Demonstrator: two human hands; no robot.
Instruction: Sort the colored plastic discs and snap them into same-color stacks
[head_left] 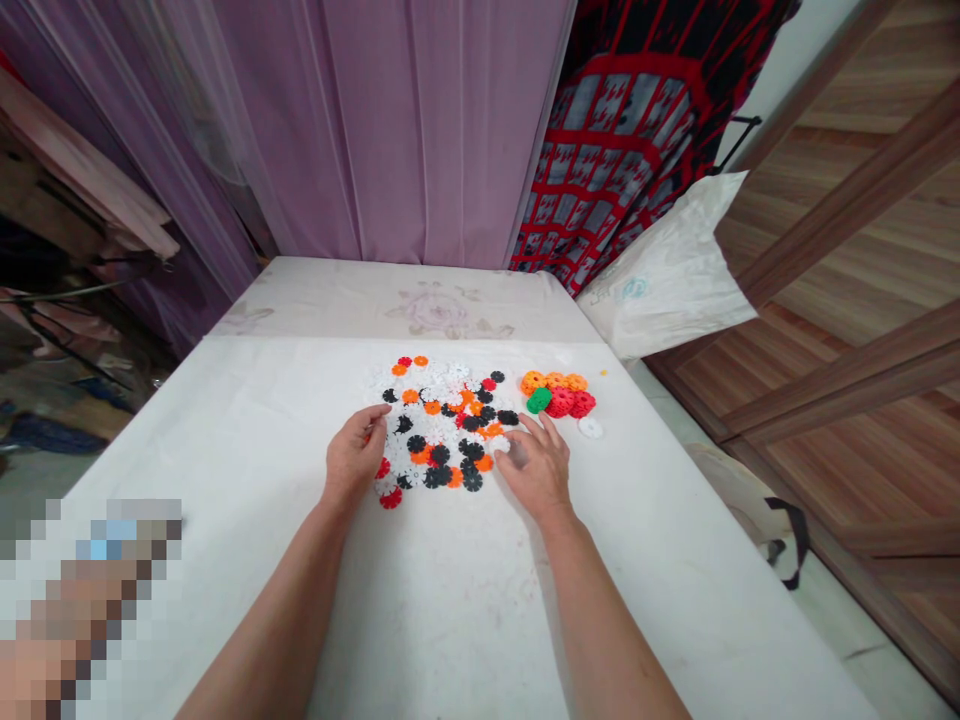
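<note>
A loose spread of notched plastic discs in white, black, orange and red (441, 453) lies on the white-covered table (450, 620). At its left edge is my left hand (355, 450), fingers curled together; whatever may be between the fingertips is too small to name. My right hand (537, 462) rests at the right edge of the spread, with thumb and fingers apart around a white disc (498, 445). Beyond the right hand sit joined orange pieces (555, 382), joined red pieces (571, 403) and a green piece (538, 400).
A single white disc (590, 427) lies right of the red pieces. Purple curtains (435, 130) hang behind the table. A white bag (667, 280) stands by its back right corner, near wooden panels (862, 260). A pixelated patch covers the lower left.
</note>
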